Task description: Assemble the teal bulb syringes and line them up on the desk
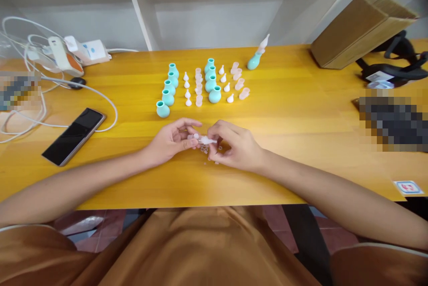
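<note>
Both hands meet over the front middle of the table. My left hand (170,142) is closed on a translucent plastic connector (194,137), held between thumb and fingers. The thumb and fingertips of my right hand (236,145) pinch a white nozzle tip (207,140), whose wide end meets the connector. Whether the two are joined cannot be made out. Small clear rings (203,148) lie on the table under the hands. Beyond them stand rows of teal rubber bulbs (167,98), white nozzle tips (230,98) and translucent connectors (244,93). An assembled nasal aspirator (254,60) rests behind, at the right.
At the left lie a phone (74,136), white cables (112,106), a power strip (95,51) and a black mouse (77,83). A cardboard box (354,31) and a black strapped device (394,69) occupy the back right. A sticker (408,187) marks the front right corner.
</note>
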A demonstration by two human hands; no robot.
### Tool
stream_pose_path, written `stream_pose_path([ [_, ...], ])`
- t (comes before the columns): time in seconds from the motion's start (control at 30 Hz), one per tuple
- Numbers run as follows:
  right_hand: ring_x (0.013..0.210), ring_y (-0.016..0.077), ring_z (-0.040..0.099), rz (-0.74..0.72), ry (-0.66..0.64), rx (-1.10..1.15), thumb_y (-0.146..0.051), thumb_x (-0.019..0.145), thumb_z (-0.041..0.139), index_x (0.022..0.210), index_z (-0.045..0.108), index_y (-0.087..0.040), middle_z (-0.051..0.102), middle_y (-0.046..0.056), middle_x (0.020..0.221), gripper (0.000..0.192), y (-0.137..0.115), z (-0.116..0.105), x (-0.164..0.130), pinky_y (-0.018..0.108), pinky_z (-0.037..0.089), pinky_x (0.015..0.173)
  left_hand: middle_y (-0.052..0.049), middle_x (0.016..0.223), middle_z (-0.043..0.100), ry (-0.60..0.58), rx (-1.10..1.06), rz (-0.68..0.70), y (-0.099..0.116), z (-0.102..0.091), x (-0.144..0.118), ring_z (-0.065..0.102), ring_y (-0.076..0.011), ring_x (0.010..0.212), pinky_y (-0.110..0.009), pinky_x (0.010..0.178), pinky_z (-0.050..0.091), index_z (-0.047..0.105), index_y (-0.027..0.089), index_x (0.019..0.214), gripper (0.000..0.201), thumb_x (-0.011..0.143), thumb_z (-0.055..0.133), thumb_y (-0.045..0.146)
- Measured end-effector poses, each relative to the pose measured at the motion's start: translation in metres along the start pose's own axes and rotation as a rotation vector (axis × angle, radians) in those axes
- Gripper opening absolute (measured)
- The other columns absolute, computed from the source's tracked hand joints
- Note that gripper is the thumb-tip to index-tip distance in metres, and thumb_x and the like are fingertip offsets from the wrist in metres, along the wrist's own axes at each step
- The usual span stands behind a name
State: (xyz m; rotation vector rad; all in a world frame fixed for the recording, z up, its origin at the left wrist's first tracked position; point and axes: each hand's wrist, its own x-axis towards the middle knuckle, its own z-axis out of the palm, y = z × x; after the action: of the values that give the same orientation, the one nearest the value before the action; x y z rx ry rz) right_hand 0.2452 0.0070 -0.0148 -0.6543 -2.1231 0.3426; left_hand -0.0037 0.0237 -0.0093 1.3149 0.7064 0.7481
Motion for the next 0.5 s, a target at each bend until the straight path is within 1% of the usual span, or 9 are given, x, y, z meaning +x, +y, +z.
stream_pose_path([
  [0.1, 0.071, 0.0134, 0.062, -0.016, -0.009, 0.028, -0.009, 0.092, 0.065, 0.109, 0.06, -0.023, 0.065, 0.001, 0.089, 0.023, 0.0003, -0.0026, 0.0008, 0.025, 0.054, 0.063, -0.003, 0.103, 0.077, 0.0, -0.056, -0.036, -0.0015, -0.0015, 0.0008, 0.078, -0.016, 0.093, -0.029, 0.089, 0.062, 0.068, 0.018, 0.124, 0.048, 0.087, 0.094, 0.034],
  [0.2, 0.071, 0.0134, 0.063, -0.021, -0.008, 0.061, -0.01, 0.093, 0.067, 0.111, 0.061, -0.022, 0.067, 0.002, 0.089, 0.022, -0.0006, -0.0047, 0.0013, 0.024, 0.055, 0.063, -0.003, 0.101, 0.079, -0.009, -0.077, -0.054, -0.0031, -0.0035, 0.0011, 0.079, -0.0154, 0.091, -0.027, 0.088, 0.063, 0.069, 0.017, 0.121, 0.047, 0.086, 0.096, 0.033],
  [0.37, 0.071, 0.014, 0.066, -0.008, -0.018, 0.092, -0.011, 0.094, 0.068, 0.111, 0.063, -0.023, 0.069, 0.003, 0.092, 0.021, -0.0012, -0.0055, 0.0009, 0.025, 0.057, 0.064, -0.004, 0.102, 0.08, -0.001, -0.055, -0.064, -0.004, -0.0045, 0.0016, 0.079, -0.0153, 0.09, -0.027, 0.085, 0.063, 0.07, 0.016, 0.118, 0.049, 0.081, 0.099, 0.033],
  [0.5, 0.071, 0.0153, 0.065, -0.032, -0.018, 0.054, -0.011, 0.095, 0.067, 0.112, 0.063, -0.023, 0.069, 0.003, 0.091, 0.022, 0.0006, -0.0043, -0.0006, 0.027, 0.057, 0.064, -0.005, 0.102, 0.08, 0.022, -0.026, -0.076, -0.0024, -0.0019, 0.0011, 0.079, -0.0163, 0.092, -0.028, 0.085, 0.062, 0.069, 0.016, 0.113, 0.048, 0.08, 0.099, 0.035],
])
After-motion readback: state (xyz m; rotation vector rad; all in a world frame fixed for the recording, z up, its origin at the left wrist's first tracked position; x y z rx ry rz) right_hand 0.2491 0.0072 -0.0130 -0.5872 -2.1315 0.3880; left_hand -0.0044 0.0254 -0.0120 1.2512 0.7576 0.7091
